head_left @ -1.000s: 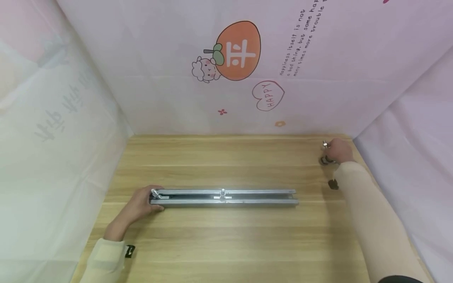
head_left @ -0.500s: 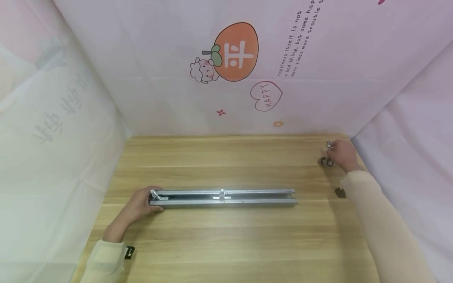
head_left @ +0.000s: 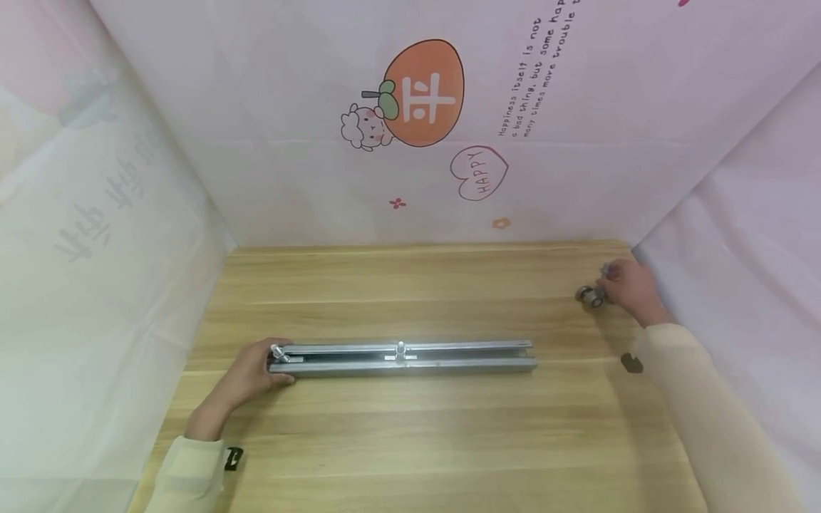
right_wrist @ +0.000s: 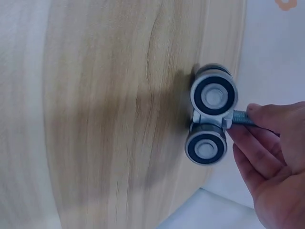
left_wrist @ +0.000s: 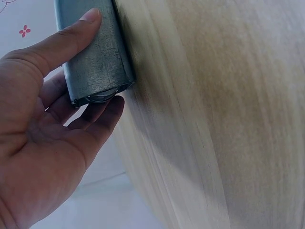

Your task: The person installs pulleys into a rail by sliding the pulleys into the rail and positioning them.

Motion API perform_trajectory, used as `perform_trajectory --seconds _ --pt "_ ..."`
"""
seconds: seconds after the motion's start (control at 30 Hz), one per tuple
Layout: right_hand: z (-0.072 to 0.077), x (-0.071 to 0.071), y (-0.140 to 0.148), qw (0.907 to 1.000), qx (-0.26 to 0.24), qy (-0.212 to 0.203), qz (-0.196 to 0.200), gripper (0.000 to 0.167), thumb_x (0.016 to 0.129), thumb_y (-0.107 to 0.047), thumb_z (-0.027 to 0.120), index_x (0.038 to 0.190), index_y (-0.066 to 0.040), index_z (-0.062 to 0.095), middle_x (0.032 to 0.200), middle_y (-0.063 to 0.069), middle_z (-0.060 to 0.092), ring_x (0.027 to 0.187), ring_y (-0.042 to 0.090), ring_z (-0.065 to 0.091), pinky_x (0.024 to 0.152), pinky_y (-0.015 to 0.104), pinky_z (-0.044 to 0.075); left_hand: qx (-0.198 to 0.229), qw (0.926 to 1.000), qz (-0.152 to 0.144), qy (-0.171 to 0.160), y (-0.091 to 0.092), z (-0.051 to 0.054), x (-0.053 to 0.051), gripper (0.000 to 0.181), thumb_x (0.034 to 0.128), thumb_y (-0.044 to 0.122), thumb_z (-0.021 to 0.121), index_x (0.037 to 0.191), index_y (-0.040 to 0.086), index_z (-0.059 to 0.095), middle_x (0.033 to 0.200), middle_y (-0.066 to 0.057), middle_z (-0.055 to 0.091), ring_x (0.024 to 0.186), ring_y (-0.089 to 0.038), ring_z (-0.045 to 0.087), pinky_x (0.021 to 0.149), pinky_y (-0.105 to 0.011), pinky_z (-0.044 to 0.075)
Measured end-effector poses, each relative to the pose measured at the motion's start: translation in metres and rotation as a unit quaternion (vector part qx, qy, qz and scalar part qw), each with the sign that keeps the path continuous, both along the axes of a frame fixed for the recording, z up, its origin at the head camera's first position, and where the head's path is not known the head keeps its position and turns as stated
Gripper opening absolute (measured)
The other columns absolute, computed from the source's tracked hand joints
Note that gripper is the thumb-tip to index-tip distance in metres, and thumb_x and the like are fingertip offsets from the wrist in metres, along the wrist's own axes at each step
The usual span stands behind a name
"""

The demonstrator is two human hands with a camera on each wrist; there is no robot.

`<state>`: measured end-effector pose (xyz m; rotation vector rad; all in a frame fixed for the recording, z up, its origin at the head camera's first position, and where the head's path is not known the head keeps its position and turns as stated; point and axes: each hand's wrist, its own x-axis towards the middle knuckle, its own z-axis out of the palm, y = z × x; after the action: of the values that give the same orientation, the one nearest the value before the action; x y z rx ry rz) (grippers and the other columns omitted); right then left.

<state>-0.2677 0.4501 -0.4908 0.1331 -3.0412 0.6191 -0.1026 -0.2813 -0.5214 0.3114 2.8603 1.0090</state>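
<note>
In the head view, a grey metal C-shaped rail [head_left: 468,364] lies across the table. My left hand [head_left: 251,372] holds its left end, thumb on the near side. The left wrist view shows that thumb on the rail [left_wrist: 97,59], with fingertips by the end opening, where part of a wheel shows. Two bolts stand up from the rail's slot, one upright bolt [head_left: 400,350] near the middle and one tilted bolt [head_left: 280,353] by my left hand. At the far right, my right hand [head_left: 635,288] pinches the bolt stem of a roller trolley [right_wrist: 214,97] with dark-ringed wheels.
A wood-grain table [head_left: 410,434] lies under everything. Pale printed cloth [head_left: 308,185] rises behind it and along both sides, with the right cloth wall [head_left: 737,235] close to my right arm. Small dark pieces [head_left: 234,459] hang beneath the sleeves at the wrists.
My right hand has shifted slightly right and nearer, and the trolley has turned in its grip, its bolt end now more covered by the fingers. Left hand and rail stay in place.
</note>
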Motion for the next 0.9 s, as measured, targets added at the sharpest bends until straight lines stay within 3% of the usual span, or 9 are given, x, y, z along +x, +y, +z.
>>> perform_trajectory --seconds 0.2,0.5,0.7,0.9 --pt "-0.001 0.008 0.004 0.9988 -0.003 0.039 0.030 0.028 0.092 -0.007 0.077 0.107 0.015 0.067 0.099 0.035 0.072 0.091 0.055 0.068 0.082 0.067 0.055 0.001 1.0000 0.002 -0.007 0.001 0.001 0.001 0.062 0.0700 0.007 0.097 0.124 -0.004 0.069 0.121 -0.026 0.072 0.110 -0.045 0.069 0.101 -0.064 0.053" --pt "0.000 0.018 0.002 0.9978 0.028 0.026 0.055 0.025 0.092 -0.007 0.079 0.107 0.010 0.070 0.093 0.029 0.075 0.074 0.040 0.071 0.066 0.052 0.058 -0.006 1.0000 0.001 -0.001 0.001 0.001 0.000 0.061 0.0699 0.007 0.097 0.123 -0.003 0.070 0.121 -0.026 0.073 0.110 -0.045 0.069 0.100 -0.064 0.054" --pt "0.003 0.017 0.000 0.9957 0.057 0.004 0.073 0.026 0.094 -0.006 0.074 0.114 0.009 0.069 0.100 0.031 0.075 0.084 0.046 0.073 0.074 0.060 0.059 -0.010 0.9999 0.002 0.003 0.000 0.000 0.001 0.062 0.0692 0.008 0.098 0.124 -0.003 0.070 0.120 -0.025 0.073 0.109 -0.044 0.069 0.099 -0.064 0.054" --pt "0.005 0.012 0.001 0.9944 0.064 -0.024 0.081 0.020 0.093 -0.003 0.072 0.108 0.010 0.069 0.098 0.032 0.074 0.082 0.045 0.072 0.074 0.060 0.060 -0.008 1.0000 0.004 0.000 0.001 0.000 0.002 0.062 0.0701 0.008 0.097 0.124 -0.003 0.070 0.121 -0.025 0.073 0.110 -0.045 0.069 0.100 -0.064 0.054"
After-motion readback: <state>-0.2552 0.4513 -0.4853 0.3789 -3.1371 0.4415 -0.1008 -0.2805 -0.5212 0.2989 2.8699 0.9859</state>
